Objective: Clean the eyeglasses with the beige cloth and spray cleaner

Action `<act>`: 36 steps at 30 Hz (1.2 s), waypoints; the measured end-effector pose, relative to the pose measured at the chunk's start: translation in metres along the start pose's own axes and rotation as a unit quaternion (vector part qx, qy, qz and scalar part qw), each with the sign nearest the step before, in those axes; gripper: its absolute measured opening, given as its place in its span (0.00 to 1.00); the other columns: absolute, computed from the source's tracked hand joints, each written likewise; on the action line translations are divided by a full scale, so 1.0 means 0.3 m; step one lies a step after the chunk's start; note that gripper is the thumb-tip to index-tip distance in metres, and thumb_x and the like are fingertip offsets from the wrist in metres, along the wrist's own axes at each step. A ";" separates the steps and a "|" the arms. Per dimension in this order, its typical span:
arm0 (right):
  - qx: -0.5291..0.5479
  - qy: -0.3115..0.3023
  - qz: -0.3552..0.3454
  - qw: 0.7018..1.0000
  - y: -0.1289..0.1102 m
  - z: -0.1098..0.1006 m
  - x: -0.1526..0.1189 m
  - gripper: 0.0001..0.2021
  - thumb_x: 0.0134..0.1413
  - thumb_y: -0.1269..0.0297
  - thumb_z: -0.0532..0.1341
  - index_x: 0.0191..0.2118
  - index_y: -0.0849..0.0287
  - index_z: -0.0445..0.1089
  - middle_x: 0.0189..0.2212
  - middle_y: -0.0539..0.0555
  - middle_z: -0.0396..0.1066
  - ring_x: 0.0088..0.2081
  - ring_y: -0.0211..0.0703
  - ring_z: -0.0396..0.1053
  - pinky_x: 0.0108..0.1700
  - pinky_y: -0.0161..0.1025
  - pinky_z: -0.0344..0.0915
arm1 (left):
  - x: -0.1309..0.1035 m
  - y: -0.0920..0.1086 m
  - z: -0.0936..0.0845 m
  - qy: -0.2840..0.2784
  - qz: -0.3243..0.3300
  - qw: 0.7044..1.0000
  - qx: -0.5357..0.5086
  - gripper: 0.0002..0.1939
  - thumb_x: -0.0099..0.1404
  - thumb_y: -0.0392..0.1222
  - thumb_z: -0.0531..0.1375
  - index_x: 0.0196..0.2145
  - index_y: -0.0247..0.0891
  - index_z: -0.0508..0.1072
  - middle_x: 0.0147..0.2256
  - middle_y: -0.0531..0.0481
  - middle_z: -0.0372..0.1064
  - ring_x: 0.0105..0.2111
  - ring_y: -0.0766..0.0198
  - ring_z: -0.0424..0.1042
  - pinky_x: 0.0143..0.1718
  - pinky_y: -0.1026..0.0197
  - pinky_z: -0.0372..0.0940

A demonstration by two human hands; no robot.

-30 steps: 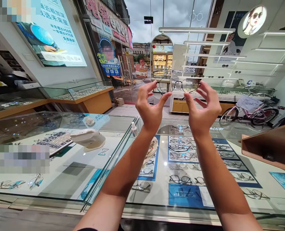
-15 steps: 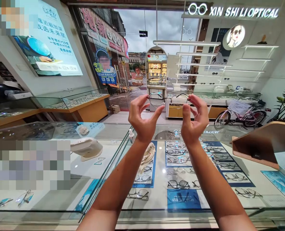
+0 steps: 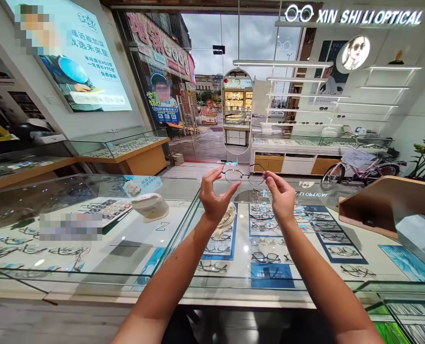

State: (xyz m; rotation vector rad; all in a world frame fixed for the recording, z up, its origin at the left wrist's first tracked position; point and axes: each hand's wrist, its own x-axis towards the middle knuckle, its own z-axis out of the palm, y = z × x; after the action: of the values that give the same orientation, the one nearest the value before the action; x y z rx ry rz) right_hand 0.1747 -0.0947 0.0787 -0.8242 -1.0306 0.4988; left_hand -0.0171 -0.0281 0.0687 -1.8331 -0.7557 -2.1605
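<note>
A thin-rimmed pair of glasses (image 3: 245, 177) is held up over the glass display counter, its temples unfolded. My left hand (image 3: 215, 193) pinches it at the left side, the thumb near the lower rim of the left lens. On the other side my right hand (image 3: 281, 191) grips the right end between thumb and fingers. Below the hands, rows of spectacles (image 3: 266, 257) lie inside the counter, some on blue cards (image 3: 272, 275).
The glass counter (image 3: 205, 283) spans the front. A white sculpted stand (image 3: 151, 206) is at left, a wooden-edged mirror or stand (image 3: 395, 205) at right. Beyond are an oval mirror (image 3: 237, 112), a bicycle (image 3: 365, 165) and another display case (image 3: 126, 153).
Both hands have come lower in view, and my right hand has moved closer to the left one. The glasses show more clearly between them. The camera view has tilted down and turned left.
</note>
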 end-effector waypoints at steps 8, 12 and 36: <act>0.003 -0.016 0.060 0.998 0.115 -0.039 -0.056 0.23 0.53 0.47 0.74 0.49 0.58 0.83 0.51 0.64 0.83 0.54 0.56 0.81 0.61 0.53 0.75 | -0.161 -0.049 -0.018 -0.048 -0.034 0.998 -0.014 0.29 0.62 0.56 0.73 0.54 0.40 0.72 0.51 0.38 0.77 0.54 0.49 0.79 0.47 0.47 0.80; 0.000 -0.010 0.071 0.997 0.157 -0.044 -0.070 0.23 0.53 0.47 0.74 0.48 0.58 0.83 0.50 0.63 0.83 0.54 0.56 0.81 0.61 0.54 0.75 | -0.195 -0.072 -0.007 -0.067 -0.056 0.996 -0.017 0.30 0.63 0.56 0.72 0.56 0.41 0.71 0.53 0.37 0.77 0.55 0.48 0.79 0.49 0.45 0.80; 0.033 -0.055 0.125 0.990 0.265 -0.056 -0.068 0.22 0.57 0.44 0.71 0.48 0.54 0.82 0.48 0.58 0.84 0.54 0.56 0.80 0.65 0.57 0.69 | -0.207 -0.038 -0.002 -0.086 -0.129 0.979 -0.135 0.30 0.62 0.46 0.75 0.57 0.39 0.69 0.52 0.41 0.78 0.50 0.53 0.83 0.54 0.48 0.79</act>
State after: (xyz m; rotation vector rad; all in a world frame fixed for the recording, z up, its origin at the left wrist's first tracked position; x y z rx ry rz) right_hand 0.1815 -0.0670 0.0000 -0.8794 -1.0105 0.7942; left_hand -0.0101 -0.0289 0.0060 -2.1898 -0.8082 -2.3860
